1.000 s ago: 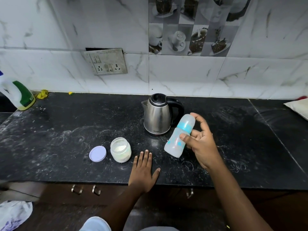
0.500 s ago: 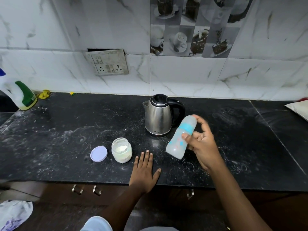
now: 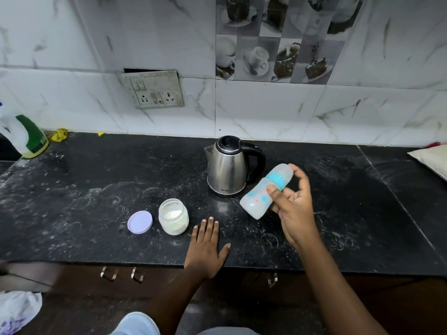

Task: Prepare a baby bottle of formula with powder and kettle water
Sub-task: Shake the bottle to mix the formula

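Just right of the kettle (image 3: 228, 170), the right hand (image 3: 295, 213) grips the tilted, seemingly empty baby bottle (image 3: 256, 199); the left hand (image 3: 205, 247) lies flat, fingers straight, before the kettle.

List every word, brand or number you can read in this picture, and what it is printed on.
Kettle: white brand print near the base, too blurred to read.
Green-labelled bottle: label print too small to read.
Baby bottle: coloured marks, no legible text.
No text can be quoted.

White marble-look wall tiles (image 3: 266, 112) back a black stone counter (image 3: 96, 189), over seemingly dark wooden cabinets (image 3: 72, 281).
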Motion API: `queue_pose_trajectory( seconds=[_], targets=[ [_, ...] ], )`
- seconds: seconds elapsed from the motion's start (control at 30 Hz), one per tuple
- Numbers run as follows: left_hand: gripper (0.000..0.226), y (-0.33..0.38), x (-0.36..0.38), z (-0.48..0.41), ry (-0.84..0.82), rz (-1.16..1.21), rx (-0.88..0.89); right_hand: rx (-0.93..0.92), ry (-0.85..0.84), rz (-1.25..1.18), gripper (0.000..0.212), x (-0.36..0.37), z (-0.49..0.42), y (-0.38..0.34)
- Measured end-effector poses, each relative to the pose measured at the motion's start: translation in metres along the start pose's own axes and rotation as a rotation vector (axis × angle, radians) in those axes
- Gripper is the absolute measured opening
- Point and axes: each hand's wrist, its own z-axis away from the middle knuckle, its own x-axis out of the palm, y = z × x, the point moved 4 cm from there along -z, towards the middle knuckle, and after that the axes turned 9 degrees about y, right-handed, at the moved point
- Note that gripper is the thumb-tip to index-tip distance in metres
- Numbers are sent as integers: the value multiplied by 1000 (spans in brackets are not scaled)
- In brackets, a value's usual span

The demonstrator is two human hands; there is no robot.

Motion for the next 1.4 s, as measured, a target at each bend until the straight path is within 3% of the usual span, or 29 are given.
queue_pose_trajectory(
  seconds=[0.13, 0.27, 0.4, 0.53, 0.67, 0.83, 0.97, 1.1, 1.23, 1.4],
  targets=[
    [87, 0, 0, 0, -1, 9, -2, 14, -170, 120, 77, 6, 5, 5],
    [87, 0, -1, 0, -2, 8, -1, -13, 27, -8, 78, 0, 2, 3],
    [87, 0, -2, 0, -1, 15, -2, 11, -98, 75, 82, 2, 3, 3],
    [87, 0, -2, 0, 0, 12, -2, -7, 29, -24, 84, -3, 0, 0],
    [87, 1, -2, 0, 1, 10, 0, 17, -154, 109, 78, 0, 2, 5],
    [87, 1, -1, 0, -2, -9, 5, -33, 65, -57, 82, -6, -1, 4],
    [87, 1, -2, 0, -1, -7, 4, -4, -101, 76, 84, -4, 2, 9],
    [87, 1, -2, 0, -3, -12, 4, -33, 60, -62, 86, -8, 0, 6],
    [87, 1, -1, 0, -5, -14, 2, 11, -116, 78, 86, -3, 3, 9],
    [87, 0, 0, 0, -4, -14, 5, -11, 40, -55, 89, -7, 0, 5]
  ],
)
